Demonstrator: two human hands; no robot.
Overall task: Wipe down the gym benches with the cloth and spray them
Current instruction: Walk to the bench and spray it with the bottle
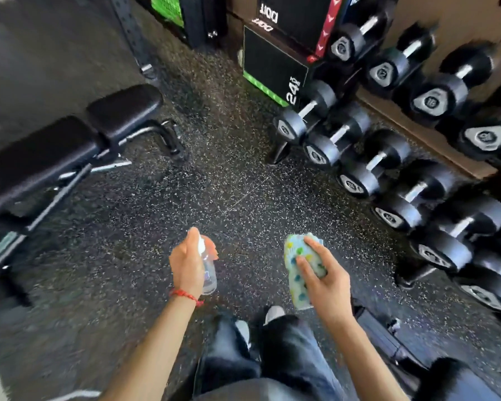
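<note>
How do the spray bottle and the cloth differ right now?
The spray bottle is clear and rigid; the cloth is soft and pale, with coloured spots. The left hand grips the bottle upright, while the right hand holds the cloth bunched and drooping. The bottle sits on the side nearer the bench, the cloth nearer the dumbbells. Both are held over the floor, touching no bench.
</note>
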